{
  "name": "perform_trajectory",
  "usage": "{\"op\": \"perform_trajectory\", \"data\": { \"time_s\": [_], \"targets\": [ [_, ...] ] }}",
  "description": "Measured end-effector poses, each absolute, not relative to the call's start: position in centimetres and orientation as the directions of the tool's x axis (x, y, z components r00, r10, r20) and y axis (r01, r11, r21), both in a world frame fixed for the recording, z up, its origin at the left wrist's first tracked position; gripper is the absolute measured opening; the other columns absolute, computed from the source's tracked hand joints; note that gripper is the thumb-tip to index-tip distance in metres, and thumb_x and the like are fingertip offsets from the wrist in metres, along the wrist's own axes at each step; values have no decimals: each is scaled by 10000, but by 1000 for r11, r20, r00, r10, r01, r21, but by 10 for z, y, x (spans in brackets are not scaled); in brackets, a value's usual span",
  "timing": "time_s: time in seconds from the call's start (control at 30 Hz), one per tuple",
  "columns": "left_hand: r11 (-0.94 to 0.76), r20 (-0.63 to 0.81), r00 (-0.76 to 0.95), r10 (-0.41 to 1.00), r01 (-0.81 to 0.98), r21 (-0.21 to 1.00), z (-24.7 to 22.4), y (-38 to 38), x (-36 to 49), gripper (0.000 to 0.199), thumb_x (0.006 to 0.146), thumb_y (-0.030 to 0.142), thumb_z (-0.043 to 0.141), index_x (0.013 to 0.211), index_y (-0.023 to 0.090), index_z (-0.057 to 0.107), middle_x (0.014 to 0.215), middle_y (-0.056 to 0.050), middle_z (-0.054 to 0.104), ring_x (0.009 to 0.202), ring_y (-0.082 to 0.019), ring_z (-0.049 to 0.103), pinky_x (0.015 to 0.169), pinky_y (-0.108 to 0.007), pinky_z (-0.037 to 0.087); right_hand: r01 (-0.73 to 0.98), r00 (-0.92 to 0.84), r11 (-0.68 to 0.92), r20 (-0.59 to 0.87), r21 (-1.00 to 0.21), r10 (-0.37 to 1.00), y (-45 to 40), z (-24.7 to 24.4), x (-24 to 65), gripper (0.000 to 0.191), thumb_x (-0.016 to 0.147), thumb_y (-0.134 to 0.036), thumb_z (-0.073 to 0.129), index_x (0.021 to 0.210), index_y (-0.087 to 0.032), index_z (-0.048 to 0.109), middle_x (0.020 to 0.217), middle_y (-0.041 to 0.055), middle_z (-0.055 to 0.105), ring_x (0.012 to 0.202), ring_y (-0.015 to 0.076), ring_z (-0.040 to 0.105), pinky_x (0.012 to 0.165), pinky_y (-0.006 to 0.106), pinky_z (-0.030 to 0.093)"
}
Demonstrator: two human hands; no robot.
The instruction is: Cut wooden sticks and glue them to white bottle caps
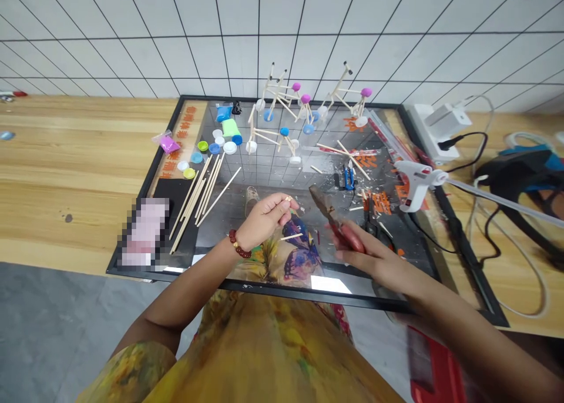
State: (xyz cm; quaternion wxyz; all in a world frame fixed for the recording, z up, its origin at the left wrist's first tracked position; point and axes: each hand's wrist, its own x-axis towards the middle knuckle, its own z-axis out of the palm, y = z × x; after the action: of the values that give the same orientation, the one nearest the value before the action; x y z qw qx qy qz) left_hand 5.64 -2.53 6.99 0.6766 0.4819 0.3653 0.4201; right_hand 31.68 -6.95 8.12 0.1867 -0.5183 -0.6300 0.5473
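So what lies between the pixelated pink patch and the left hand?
Several sticks, loosely grouped on the dark board, as the head view shows.

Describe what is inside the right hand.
The right hand holds a red-handled, dark metal tool. Its dark head shows; the hand covers part of the handle.

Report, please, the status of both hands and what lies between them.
Left hand: pinching small pale piece, too tiny to identify. Right hand: gripping red-handled tool. Possibly in the way: short stick, lying between them.
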Motion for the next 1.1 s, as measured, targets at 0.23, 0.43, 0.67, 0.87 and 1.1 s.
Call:
{"op": "perform_trajectory", "data": {
  "time_s": [0.23,0.43,0.67,0.87,1.1],
  "targets": [
    [379,-254,328,910,-411,829,71,-25,58,228,897,323,717,902,96,697,609,26,532,490,-40,385,475,-178,244,961,-247,206,-238,-183,939,-58,90,324,559,978,-396,507,1440,-93,428,1300,244,604,1157,389,643,949,509,528],
    [582,-465,349,813,-484,654,75,-16,57,141,972,127,554,917,101,681,791,-83,747,702,-143,721,699,-256,572,985,-173,170,-281,-35,944,-58,73,315,586,1013,-471,526,1439,-74,461,1203,243,622,1088,377,666,888,452,530],
    [594,-460,377,804,-534,601,71,-8,65,201,1017,134,501,932,103,680,887,-113,790,802,-184,769,825,-344,606,953,-300,297,-58,-51,952,-64,47,310,619,973,-529,547,1377,-59,545,1130,244,641,1060,397,611,947,494,493],
    [582,-475,341,811,-558,592,70,2,74,168,999,92,528,934,103,682,887,-96,792,778,-173,777,775,-303,606,943,-325,325,16,-67,946,-68,47,303,593,944,-584,561,1265,-91,638,1104,210,643,1042,366,607,949,468,490],
    [537,-452,297,841,-565,627,62,-1,68,30,932,109,656,946,119,681,849,-78,787,763,-164,767,750,-274,604,1000,16,-17,-56,-18,998,-47,78,338,364,994,-471,555,1052,-140,695,1001,155,731,896,288,692,686,333,419]
  ]
}}
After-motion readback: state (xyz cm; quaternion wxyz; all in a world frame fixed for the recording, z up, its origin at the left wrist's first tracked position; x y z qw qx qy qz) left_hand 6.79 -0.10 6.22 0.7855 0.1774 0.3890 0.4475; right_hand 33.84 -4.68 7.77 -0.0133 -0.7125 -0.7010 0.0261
